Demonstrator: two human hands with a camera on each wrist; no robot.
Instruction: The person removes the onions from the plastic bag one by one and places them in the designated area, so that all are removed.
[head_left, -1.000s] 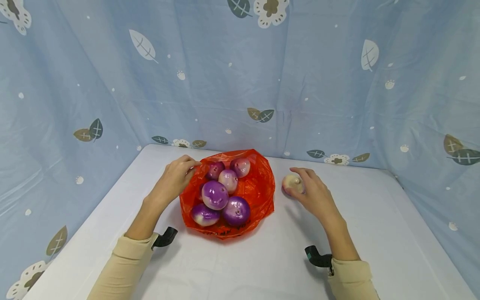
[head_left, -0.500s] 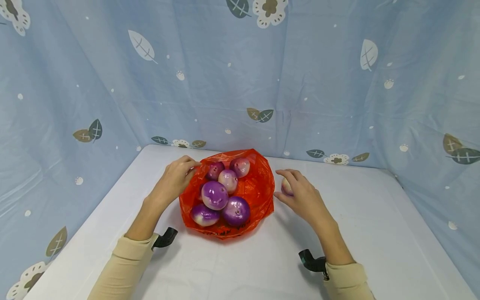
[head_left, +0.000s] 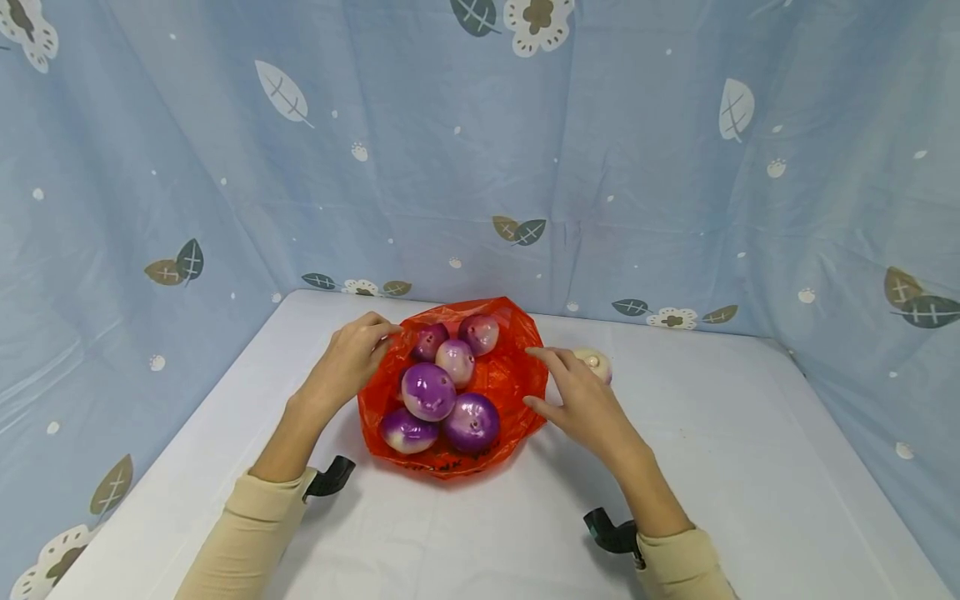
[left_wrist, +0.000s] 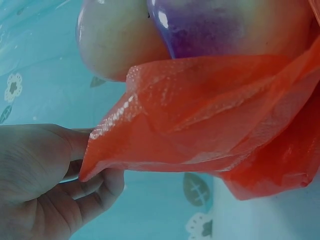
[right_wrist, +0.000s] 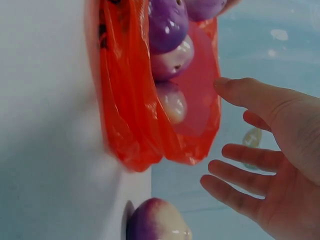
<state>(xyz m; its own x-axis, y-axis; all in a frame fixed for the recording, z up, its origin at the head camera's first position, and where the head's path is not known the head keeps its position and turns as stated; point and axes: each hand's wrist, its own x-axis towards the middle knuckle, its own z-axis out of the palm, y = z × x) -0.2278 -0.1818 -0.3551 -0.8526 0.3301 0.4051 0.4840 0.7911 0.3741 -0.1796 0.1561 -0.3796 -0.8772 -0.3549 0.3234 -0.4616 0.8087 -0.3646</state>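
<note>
My left hand pinches the left rim of a red plastic bag between thumb and fingers; the left wrist view shows the film stretched away from that grip. Several glossy, purple-and-white, onion-like round vegetables are piled inside, mostly toward the bag's left half. At the bag's right rim is my right hand, thumb and fingers spread apart and holding nothing. Another such vegetable, cream-coloured with a small nub, rests on the table behind that hand, partly covered by it; its purple side shows in the right wrist view.
The white table runs back to a blue curtain printed with leaves and flowers, which also hangs at both sides. Black wrist-camera mounts stick out from both sleeves, low over the table.
My right hand has moved left, from around the vegetable lying on the table to the bag's right rim, leaving that vegetable in place. The left hand keeps its hold on the bag.
</note>
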